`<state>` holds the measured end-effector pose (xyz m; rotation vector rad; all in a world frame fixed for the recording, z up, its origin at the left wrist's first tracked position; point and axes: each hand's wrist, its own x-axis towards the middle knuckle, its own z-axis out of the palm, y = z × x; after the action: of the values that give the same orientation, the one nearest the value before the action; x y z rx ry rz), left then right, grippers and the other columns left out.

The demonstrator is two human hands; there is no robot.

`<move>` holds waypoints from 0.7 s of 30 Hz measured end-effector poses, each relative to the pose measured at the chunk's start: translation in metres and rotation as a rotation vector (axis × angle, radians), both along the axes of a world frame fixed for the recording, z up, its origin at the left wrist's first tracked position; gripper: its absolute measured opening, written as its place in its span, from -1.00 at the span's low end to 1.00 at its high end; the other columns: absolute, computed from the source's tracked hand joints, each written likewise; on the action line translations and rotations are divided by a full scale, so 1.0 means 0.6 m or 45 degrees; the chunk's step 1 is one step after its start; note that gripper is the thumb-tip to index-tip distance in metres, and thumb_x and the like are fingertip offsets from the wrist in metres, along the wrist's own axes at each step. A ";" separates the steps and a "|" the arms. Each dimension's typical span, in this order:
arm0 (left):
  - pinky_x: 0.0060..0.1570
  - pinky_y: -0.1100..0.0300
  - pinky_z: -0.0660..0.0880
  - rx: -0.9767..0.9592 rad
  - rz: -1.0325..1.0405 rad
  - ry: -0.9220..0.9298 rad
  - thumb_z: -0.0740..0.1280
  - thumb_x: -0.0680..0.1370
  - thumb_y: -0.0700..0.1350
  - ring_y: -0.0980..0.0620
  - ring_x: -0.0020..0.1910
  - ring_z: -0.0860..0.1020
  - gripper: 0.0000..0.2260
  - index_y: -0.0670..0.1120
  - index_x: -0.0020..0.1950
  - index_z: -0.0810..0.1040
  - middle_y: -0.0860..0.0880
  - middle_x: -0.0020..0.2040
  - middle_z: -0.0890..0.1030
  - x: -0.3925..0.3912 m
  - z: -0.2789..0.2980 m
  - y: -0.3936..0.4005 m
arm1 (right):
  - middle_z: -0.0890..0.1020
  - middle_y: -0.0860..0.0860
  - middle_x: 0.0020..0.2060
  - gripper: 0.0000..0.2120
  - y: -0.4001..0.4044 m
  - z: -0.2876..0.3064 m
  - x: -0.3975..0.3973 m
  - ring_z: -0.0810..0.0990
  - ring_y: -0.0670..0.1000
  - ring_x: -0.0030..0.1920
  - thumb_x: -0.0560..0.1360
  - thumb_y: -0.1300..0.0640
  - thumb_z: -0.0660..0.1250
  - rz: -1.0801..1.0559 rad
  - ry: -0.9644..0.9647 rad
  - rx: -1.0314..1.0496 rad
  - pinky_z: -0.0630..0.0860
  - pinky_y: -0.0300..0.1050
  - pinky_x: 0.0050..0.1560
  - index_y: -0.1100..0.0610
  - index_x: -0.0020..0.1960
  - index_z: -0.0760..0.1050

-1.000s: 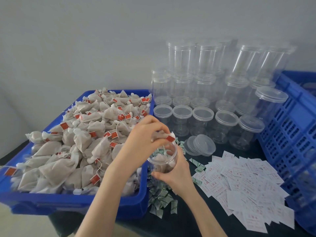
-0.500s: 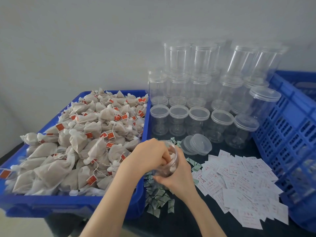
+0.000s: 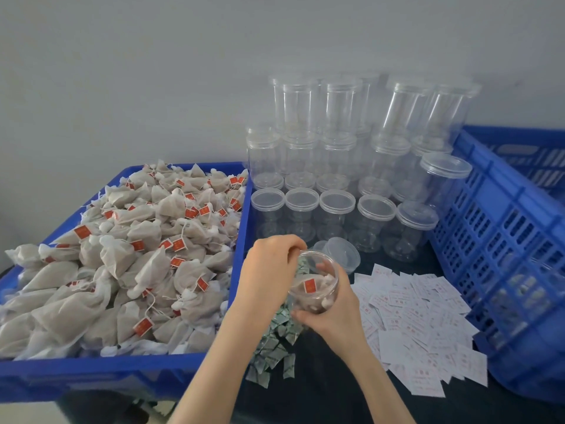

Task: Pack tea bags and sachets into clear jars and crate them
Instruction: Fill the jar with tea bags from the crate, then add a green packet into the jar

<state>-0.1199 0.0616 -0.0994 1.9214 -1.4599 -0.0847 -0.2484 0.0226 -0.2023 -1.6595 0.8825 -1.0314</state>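
Pressing tea bags down into a tilted jar (image 3: 313,287) held over the near middle of the table.

Left hand (image 3: 269,270) fingertips are curled into the jar mouth; what they pinch cannot be told. The jar is gripped from below by the right hand (image 3: 331,313), its long axis leaning up and left toward the left hand. Bag tray (image 3: 122,367) lies left, empty jars (image 3: 336,206) far, paper slips (image 3: 422,319) and blue crate (image 3: 504,240) right.

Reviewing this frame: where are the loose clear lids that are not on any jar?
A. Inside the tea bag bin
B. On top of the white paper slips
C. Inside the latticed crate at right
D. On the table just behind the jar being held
D: the loose lids lie on the dark table right behind the jar that the right hand holds, in front of the rows of lidded empty jars.
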 end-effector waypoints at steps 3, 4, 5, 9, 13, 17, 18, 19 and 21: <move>-0.11 0.24 0.50 -0.127 0.130 0.061 0.25 0.59 -0.21 0.11 -0.13 0.58 -0.80 -0.03 0.06 0.65 0.06 -0.05 0.67 -0.016 -0.022 -0.014 | 0.58 -0.26 0.12 -0.16 -0.010 -0.005 -0.019 0.58 -0.19 0.15 0.16 0.28 0.67 -0.052 0.000 0.005 0.57 -0.31 0.02 -0.14 0.30 0.40; -0.11 0.23 0.49 -0.120 0.172 0.023 0.24 0.59 -0.24 0.07 -0.08 0.59 -0.78 -0.05 0.12 0.63 0.02 0.00 0.66 -0.020 -0.033 -0.020 | 0.58 -0.29 0.10 -0.17 -0.012 -0.007 -0.025 0.57 -0.22 0.14 0.16 0.29 0.67 -0.067 0.002 0.008 0.57 -0.33 0.00 -0.17 0.28 0.40; -0.13 0.21 0.47 -0.070 0.210 -0.029 0.24 0.58 -0.28 0.02 -0.04 0.59 -0.76 -0.07 0.18 0.59 -0.02 0.04 0.64 -0.023 -0.046 -0.027 | 0.57 -0.33 0.08 -0.17 -0.015 -0.008 -0.029 0.57 -0.25 0.12 0.16 0.30 0.67 -0.082 0.004 0.019 0.57 -0.34 -0.03 -0.21 0.25 0.40; -0.14 0.15 0.39 0.374 0.249 -0.200 0.23 0.54 -0.36 -0.07 0.07 0.55 -0.69 -0.12 0.25 0.45 -0.10 0.12 0.57 -0.027 -0.105 -0.052 | 0.56 -0.41 0.02 -0.21 -0.021 -0.010 -0.046 0.57 -0.30 0.05 0.13 0.25 0.63 -0.148 -0.009 0.043 0.56 -0.37 -0.12 -0.25 0.20 0.40; 0.00 0.10 0.50 0.655 0.217 -0.408 0.23 0.58 -0.31 -0.08 0.16 0.51 -0.76 -0.16 0.23 0.47 -0.12 0.16 0.54 -0.025 -0.152 -0.064 | 0.60 -0.32 0.03 -0.21 -0.028 -0.017 -0.063 0.57 -0.29 0.07 0.16 0.32 0.64 -0.173 0.008 0.003 0.47 -0.48 -0.05 -0.14 0.25 0.42; -0.08 0.15 0.49 0.642 0.213 -0.473 0.27 0.58 -0.25 -0.03 0.10 0.53 -0.83 -0.11 0.15 0.55 -0.07 0.10 0.57 -0.014 -0.178 -0.066 | 0.59 -0.29 0.06 -0.19 -0.031 -0.021 -0.070 0.57 -0.26 0.10 0.17 0.35 0.65 -0.149 0.005 0.012 0.47 -0.47 -0.03 -0.01 0.32 0.42; -0.12 0.16 0.48 0.627 0.224 -0.470 0.27 0.58 -0.27 -0.02 0.08 0.53 -0.83 -0.11 0.12 0.57 -0.06 0.08 0.58 -0.010 -0.179 -0.066 | 0.58 -0.33 0.06 -0.19 -0.030 -0.022 -0.070 0.57 -0.26 0.10 0.17 0.35 0.65 -0.146 0.007 0.015 0.48 -0.47 -0.04 -0.02 0.32 0.42; -0.16 0.17 0.45 0.614 0.233 -0.467 0.26 0.58 -0.28 -0.01 0.04 0.54 -0.83 -0.10 0.09 0.58 -0.06 0.06 0.59 -0.007 -0.180 -0.065 | 0.56 -0.38 0.06 -0.19 -0.029 -0.022 -0.069 0.56 -0.29 0.09 0.17 0.35 0.65 -0.144 0.005 0.018 0.48 -0.48 -0.07 -0.04 0.31 0.42; -0.24 0.21 0.37 0.588 0.239 -0.457 0.24 0.57 -0.30 0.01 -0.09 0.51 -0.83 -0.12 0.05 0.57 -0.05 0.02 0.59 -0.004 -0.179 -0.063 | 0.54 -0.43 0.04 -0.19 -0.027 -0.024 -0.068 0.55 -0.33 0.07 0.18 0.37 0.64 -0.144 -0.010 0.024 0.48 -0.51 -0.14 -0.07 0.29 0.41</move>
<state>-0.1223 0.0235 -0.2065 2.5462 -1.5784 0.0135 -0.2892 0.0061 -0.2168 -1.6036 0.9869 -1.1022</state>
